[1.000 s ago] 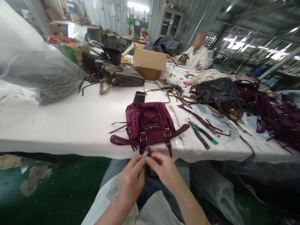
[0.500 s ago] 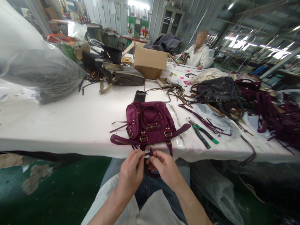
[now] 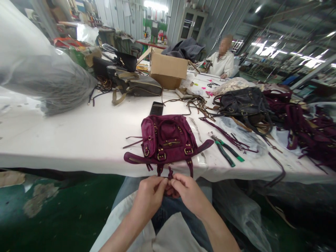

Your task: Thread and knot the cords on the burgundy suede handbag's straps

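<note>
A burgundy handbag (image 3: 170, 131) with brass buckles and zips lies at the table's front edge, one handle hanging over it. Just below the bag, a thin burgundy leather strap (image 3: 170, 172) runs from its zip side down into my fingers. My left hand (image 3: 151, 192) pinches the strap between thumb and forefinger. Close against it, my right hand (image 3: 185, 190) pinches the same strap, thumb on top and the other fingers curled under. The strap's ends are hidden by my fingers.
Green-handled pliers (image 3: 227, 148) and burgundy straps (image 3: 228, 136) lie right of the bag. A phone (image 3: 156, 108) rests behind it. Further off are a cardboard box (image 3: 168, 68), a black handbag (image 3: 243, 103), a large plastic sack (image 3: 47, 77) and a person (image 3: 223, 59) at the table.
Both hands have moved slightly down toward my lap and drawn closer together on the strap. The strap now stretches further below the bag, which has hardly moved.
</note>
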Motion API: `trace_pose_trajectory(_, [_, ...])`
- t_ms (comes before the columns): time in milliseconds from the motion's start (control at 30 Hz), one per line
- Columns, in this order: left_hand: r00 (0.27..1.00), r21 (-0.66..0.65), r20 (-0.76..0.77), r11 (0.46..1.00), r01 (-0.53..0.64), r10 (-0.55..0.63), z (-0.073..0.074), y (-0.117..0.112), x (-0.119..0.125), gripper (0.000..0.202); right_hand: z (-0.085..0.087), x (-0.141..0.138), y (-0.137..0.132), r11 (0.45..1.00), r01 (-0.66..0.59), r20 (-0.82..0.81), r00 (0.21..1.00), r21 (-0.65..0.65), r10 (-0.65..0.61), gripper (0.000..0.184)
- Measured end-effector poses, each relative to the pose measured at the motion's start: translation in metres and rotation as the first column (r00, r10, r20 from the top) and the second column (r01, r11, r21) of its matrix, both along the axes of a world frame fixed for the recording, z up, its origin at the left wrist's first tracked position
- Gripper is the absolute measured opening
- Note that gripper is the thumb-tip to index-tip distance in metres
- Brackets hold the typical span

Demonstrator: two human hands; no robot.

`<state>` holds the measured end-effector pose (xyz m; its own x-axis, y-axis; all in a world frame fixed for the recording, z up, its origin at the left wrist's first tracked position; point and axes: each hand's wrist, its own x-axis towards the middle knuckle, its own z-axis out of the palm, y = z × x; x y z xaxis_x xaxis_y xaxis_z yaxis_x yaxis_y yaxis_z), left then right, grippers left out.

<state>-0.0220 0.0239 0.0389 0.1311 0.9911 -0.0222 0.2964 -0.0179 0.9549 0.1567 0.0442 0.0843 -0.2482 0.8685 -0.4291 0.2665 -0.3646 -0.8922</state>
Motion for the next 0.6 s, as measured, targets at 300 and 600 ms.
trace_pose_trajectory(300, [0.781,-0.316,0.624,0.91,0.268,-0.013,0.015,0.003,0.009,0.042,0.009,0.004,-0.019,0.996,-0.031,0.105,0.994,0.082,0.022,0.034])
trace_pose_trajectory(600, [0.733,-0.415,0.665,0.887,0.204,0.143,0.01,0.002,0.008,0.054,0.008,0.013,-0.021,0.974,-0.111,0.222,0.973,0.2,0.065,0.027])
